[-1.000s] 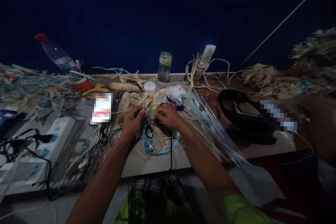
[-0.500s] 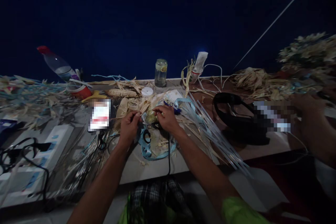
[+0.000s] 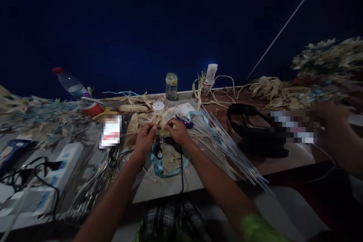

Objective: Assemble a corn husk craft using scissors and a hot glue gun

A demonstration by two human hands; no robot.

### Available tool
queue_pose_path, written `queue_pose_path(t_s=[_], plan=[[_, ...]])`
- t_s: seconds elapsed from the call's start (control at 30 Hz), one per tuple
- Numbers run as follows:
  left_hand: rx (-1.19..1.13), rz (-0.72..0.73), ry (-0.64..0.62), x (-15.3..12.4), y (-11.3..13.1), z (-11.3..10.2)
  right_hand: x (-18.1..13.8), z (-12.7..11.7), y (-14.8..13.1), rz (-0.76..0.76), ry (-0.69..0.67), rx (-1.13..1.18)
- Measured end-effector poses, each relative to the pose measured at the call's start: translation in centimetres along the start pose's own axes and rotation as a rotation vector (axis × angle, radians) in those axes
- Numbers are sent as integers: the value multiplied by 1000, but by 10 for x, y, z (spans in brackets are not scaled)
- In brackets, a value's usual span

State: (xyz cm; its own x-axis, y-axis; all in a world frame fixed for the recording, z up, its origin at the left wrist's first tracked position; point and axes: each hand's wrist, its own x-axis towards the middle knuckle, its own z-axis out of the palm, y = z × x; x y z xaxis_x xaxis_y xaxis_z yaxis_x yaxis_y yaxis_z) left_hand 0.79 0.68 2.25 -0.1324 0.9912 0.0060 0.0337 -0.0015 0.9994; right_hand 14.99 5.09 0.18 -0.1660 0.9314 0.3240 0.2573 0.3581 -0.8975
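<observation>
Pinching one corn-husk piece (image 3: 162,131), left hand (image 3: 145,138) and right hand (image 3: 178,131) crowd cluttered table (image 3: 170,185).

One head cam only, worn by person, looks fwd & down across table (image 3: 170,187). Jar (image 3: 171,86) sits mid-frame at far edge, dark wall behind it. Both forearms enter from bottom, close to lens. No 2nd view to overlap.

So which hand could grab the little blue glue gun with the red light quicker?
Probably the right hand. The glue gun lies just beyond its knuckles, on its own side. The left hand sits farther off, pinching the dry husk piece with the right, and would have to cross over.
</observation>
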Motion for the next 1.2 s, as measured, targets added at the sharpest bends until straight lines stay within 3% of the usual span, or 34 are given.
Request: queue_pose_path(t_s=[0.27, 0.4, 0.57, 0.73, 0.93, 1.07, 1.2], plan=[[-102, -7, -103, 12, -4, 14, 2, 5, 10, 60, 82, 98], [-68, 35, -40, 17, -11, 16, 2, 4, 9, 57, 60, 56], [99, 163, 141, 19, -15, 15, 0, 3, 1, 35, 96, -69], [35, 163, 148, 21, -20, 10, 1, 3, 5, 61, 124, -85], [-158, 62, 66, 20, -19, 2, 6, -10, 16, 35, 278, -56], [-221, 60, 103, 21, -13, -5, 9, -15, 8, 154, 265, 58], [-148, 79, 166, 23, -12, -10, 9, -16, 0, 84, 273, -7]])
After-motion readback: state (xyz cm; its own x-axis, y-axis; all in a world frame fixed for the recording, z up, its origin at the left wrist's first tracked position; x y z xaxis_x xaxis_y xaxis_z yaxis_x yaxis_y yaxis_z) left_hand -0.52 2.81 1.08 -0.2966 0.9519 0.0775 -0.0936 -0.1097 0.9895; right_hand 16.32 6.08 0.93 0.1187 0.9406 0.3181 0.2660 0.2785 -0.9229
